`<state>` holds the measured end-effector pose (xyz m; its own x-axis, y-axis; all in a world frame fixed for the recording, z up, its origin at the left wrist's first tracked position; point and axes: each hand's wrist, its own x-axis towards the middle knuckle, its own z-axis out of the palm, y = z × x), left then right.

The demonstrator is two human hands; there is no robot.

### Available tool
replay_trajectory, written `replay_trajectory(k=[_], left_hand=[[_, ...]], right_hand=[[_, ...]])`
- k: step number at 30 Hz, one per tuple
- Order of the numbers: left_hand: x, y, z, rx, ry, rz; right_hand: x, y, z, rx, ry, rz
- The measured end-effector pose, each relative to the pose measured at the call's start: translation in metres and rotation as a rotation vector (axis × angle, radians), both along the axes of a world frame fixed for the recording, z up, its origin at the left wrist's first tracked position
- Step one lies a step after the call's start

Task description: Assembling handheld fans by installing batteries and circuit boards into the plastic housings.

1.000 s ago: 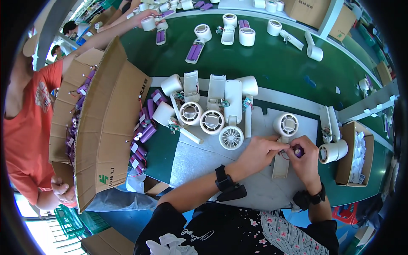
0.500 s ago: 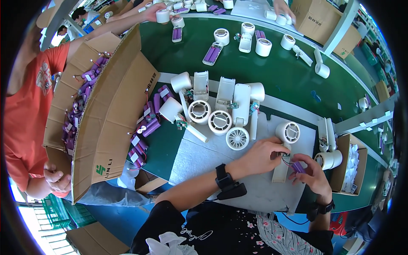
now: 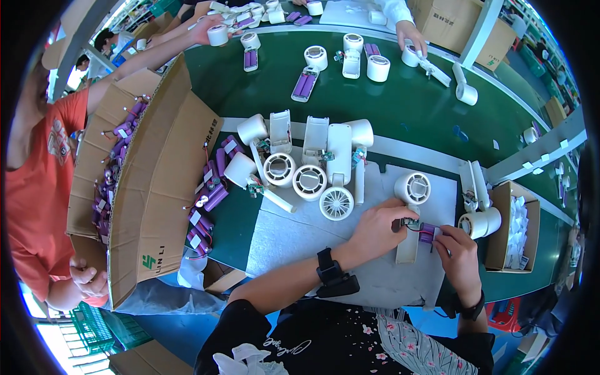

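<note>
On a grey mat (image 3: 300, 262) lies a white handheld fan (image 3: 412, 189), its hollow handle (image 3: 407, 251) toward me. My left hand (image 3: 380, 232) is closed in a pinch on a small circuit board (image 3: 409, 223) at the top of that handle. To its right, my right hand (image 3: 461, 255) grips a purple battery pack (image 3: 428, 232) between thumb and fingers, held just right of the handle. Thin red and dark wires run between the board and the pack. More white fans (image 3: 309, 181), open handle shells (image 3: 281, 130) and boards lie to the left on the mat.
A cardboard box (image 3: 153, 206) of purple packs stands left, with loose packs (image 3: 212, 181) beside it. At right is a small box (image 3: 534, 234) of white pieces. Several fans lie on the green conveyor (image 3: 400, 103); a co-worker's hand (image 3: 409, 37) touches one.
My right hand has turned, and the battery pack now lies level close to the handle. Fans on the conveyor appear shifted left; a co-worker's hand has come down onto one.
</note>
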<state>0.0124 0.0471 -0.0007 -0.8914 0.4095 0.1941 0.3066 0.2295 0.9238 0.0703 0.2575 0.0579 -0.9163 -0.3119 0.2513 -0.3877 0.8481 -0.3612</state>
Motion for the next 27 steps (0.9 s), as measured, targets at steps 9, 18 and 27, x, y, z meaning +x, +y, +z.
replay_trajectory(k=[9,18,27], left_hand=[[0.0007,0.0002,0.0025,0.032,-0.008,0.002],[0.0024,0.0022,-0.0023,0.058,0.03,0.031],[0.0022,0.0017,-0.0056,0.086,0.039,0.015]], right_hand=[[-0.0024,-0.003,-0.003,0.182,-0.046,0.062],[-0.0032,0.0019,0.0016,0.105,-0.05,0.067],[-0.0007,0.0011,0.0018,0.047,-0.046,0.039]])
